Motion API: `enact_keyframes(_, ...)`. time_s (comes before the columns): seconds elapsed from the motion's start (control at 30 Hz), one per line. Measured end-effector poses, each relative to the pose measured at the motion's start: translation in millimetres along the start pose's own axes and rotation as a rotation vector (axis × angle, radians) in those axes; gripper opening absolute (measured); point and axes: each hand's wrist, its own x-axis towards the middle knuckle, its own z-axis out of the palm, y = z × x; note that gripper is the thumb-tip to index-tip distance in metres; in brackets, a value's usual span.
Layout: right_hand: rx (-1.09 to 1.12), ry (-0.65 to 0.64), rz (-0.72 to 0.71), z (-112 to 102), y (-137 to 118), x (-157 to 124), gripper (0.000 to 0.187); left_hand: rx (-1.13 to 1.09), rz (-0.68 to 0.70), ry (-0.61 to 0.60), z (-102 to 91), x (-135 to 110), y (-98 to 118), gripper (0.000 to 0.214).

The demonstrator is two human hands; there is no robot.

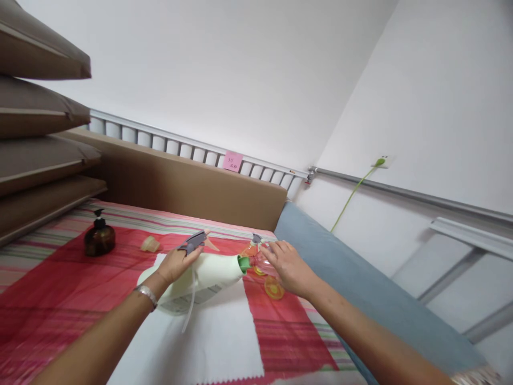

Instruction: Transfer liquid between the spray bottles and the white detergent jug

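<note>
My left hand [178,264] is closed on a grey trigger spray head [194,242], and its thin dip tube [191,305] hangs down in front. The same hand rests over a large pale green bottle [212,267], tipped on its side. At the bottle's mouth, a green spout [244,264] points right and meets the neck of a clear pinkish bottle [261,264]. Wrapped round that clear bottle is my right hand [290,267], which hides much of it. Whether liquid is flowing cannot be made out.
A brown pump bottle [100,235] and a cream cap [150,244] stand at left on the red cloth [132,240]. Behind my right hand is an orange spray bottle [251,247]; a yellow round piece [274,289] lies nearby. White cloth [216,342] lies below. Brown cushions [44,112] are stacked left.
</note>
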Motion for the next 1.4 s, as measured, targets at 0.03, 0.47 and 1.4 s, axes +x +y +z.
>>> enact_keyframes(0.03, -0.008, -0.001, -0.002, 0, 0, 0, 0.069, 0.017, -0.017, 0.002, 0.9, 1, -1, 0.049)
enact_keyframes(0.47, -0.076, -0.055, -0.023, -9, -1, 5, 0.066, 0.023, 0.025, -0.027, 0.7, 0, 5, 0.051)
enact_keyframes(1.4, -0.336, -0.209, -0.129, -29, -13, 27, 0.060, -0.078, 0.012, -0.016, 6.9, 2, 9, 0.045)
